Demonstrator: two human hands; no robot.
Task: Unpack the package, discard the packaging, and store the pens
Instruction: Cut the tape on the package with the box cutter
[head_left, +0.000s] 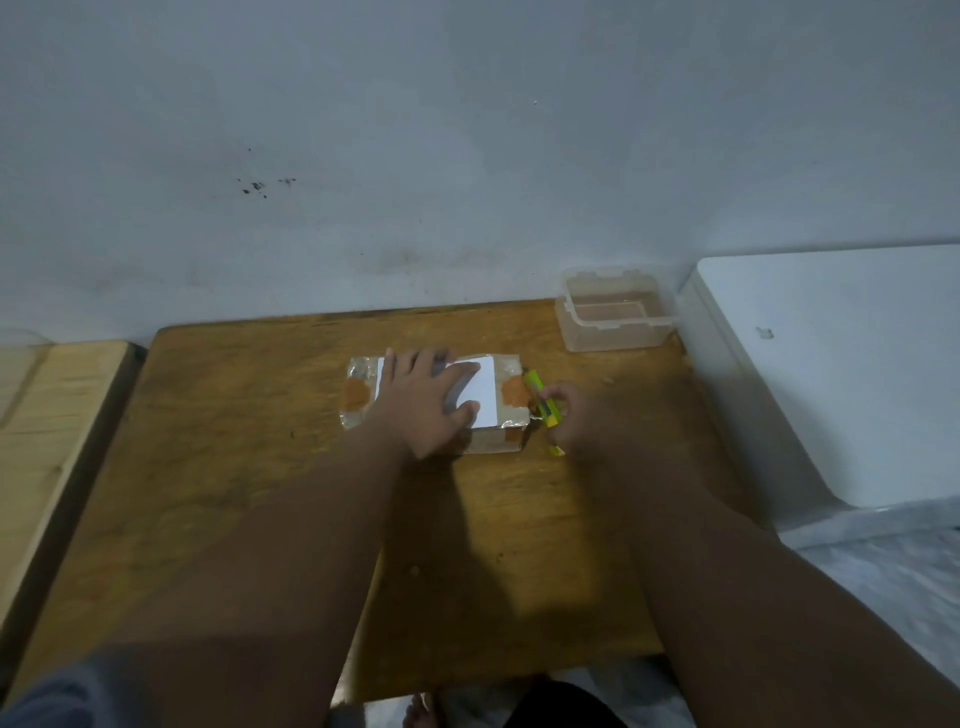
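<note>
A small cardboard package (506, 395), wrapped in clear tape and bearing a white label, lies in the middle of the wooden table (260, 467). My left hand (423, 400) rests flat on top of it with fingers spread. At the package's right end my right hand (569, 415) grips a yellow-green utility knife (540, 400), held against the box's right side. No pens are visible.
A clear plastic container (613, 309) stands open at the table's back right corner. A white box-like surface (831, 364) sits to the right, and a light wooden board (57, 415) to the left. A grey wall runs behind the table.
</note>
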